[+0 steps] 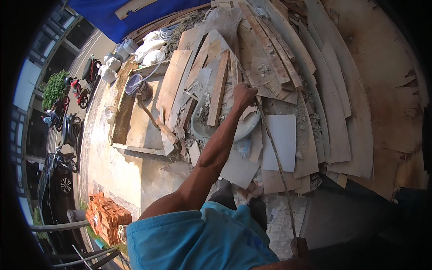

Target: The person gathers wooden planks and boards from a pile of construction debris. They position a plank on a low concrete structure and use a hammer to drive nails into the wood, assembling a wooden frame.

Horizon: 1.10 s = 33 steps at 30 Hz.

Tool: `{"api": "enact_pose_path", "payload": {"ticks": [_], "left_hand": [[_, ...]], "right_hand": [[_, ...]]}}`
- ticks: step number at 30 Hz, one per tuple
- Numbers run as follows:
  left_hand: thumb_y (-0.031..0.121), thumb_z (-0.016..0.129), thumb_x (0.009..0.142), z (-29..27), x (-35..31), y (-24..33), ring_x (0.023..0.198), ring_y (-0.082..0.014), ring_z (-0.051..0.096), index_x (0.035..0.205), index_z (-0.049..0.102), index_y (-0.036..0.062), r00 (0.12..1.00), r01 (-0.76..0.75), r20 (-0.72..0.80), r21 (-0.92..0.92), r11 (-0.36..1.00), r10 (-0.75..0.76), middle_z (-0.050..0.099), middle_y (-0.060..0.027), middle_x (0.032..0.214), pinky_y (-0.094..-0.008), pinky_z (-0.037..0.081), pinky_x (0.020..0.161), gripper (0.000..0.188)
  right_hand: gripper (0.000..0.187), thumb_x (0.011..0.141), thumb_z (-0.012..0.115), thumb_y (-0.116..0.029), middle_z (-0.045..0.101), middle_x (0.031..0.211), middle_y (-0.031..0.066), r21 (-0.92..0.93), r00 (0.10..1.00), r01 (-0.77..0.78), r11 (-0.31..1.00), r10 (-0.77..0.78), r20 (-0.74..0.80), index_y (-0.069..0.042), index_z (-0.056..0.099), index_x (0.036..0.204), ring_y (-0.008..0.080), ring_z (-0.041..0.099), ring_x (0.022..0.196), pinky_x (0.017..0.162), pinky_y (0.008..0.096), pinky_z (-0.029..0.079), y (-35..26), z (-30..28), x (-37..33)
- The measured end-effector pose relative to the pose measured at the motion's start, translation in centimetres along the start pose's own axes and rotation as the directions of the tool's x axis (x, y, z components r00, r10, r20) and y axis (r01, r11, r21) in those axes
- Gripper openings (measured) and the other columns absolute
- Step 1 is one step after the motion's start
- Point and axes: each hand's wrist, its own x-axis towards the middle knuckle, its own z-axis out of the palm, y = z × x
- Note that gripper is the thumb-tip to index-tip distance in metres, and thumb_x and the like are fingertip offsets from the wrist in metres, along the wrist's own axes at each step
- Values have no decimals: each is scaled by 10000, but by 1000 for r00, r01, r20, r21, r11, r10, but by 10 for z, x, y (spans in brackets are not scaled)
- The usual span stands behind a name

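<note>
My left arm reaches forward over a heap of scrap wood, and my left hand (245, 95) is closed around a long, thin, stick-like strip (274, 148). The strip slants from the boards ahead back toward my body. At the lower edge my right hand (299, 247) is closed at its near end, partly in shadow. Under my left forearm lies a grey round basin (201, 130) with rubble and a plank (218, 92) in it. Right of the basin lies a white panel (279, 143). What the strip is made of I cannot tell.
Loose plywood sheets (335, 108) spread to the right. On the left are a bucket (133, 84), a wooden-handled tool (148, 112) and a mortar-stained trough frame (135, 148). White sacks (150, 49) lie behind; stacked orange bricks (107, 218) and parked motorbikes (69, 130) stand farther left.
</note>
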Motion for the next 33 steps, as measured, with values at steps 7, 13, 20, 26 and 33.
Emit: {"api": "enact_pose_path", "payload": {"ticks": [7,13,20,26,33], "left_hand": [[142,659,803,-37,-46,-55,546,-218,664,929,652,-115,995,85,-19,-358,930,-98,673,-169,725,-320,553,468,287],[176,658,835,-101,-71,-81,541,-187,639,1012,634,-108,990,29,-104,-498,867,-92,679,-160,798,-287,527,471,335],[189,698,795,-170,-86,-65,544,-117,584,902,649,-50,964,-103,-256,-590,801,-65,649,-80,738,-227,488,496,266],[145,664,856,-207,-80,-38,546,-94,559,1005,607,-46,947,-256,-320,-740,622,9,630,-39,755,-215,478,493,248],[182,649,904,-202,-68,8,1054,-214,626,1214,528,-50,947,-269,-192,-913,307,260,633,-130,1161,-356,497,949,405]], "right_hand": [[322,910,562,-275,579,891,209,-39,1000,7,999,-7,-19,41,609,948,265,568,855,810,421,438,9,-24,6],[291,934,527,-237,561,865,190,-70,996,76,995,-79,-32,47,591,922,251,546,842,791,402,435,-4,-44,35],[269,963,487,-191,539,835,168,-38,958,227,973,-230,-172,55,569,891,236,521,827,769,381,430,-19,-67,87],[228,893,494,-173,522,722,95,180,881,462,869,-424,-212,18,507,770,239,457,659,612,389,396,-31,-107,135],[230,728,604,-149,389,673,74,10,677,515,857,-399,-619,-2,431,766,191,380,631,580,351,361,-28,-154,105]]}}
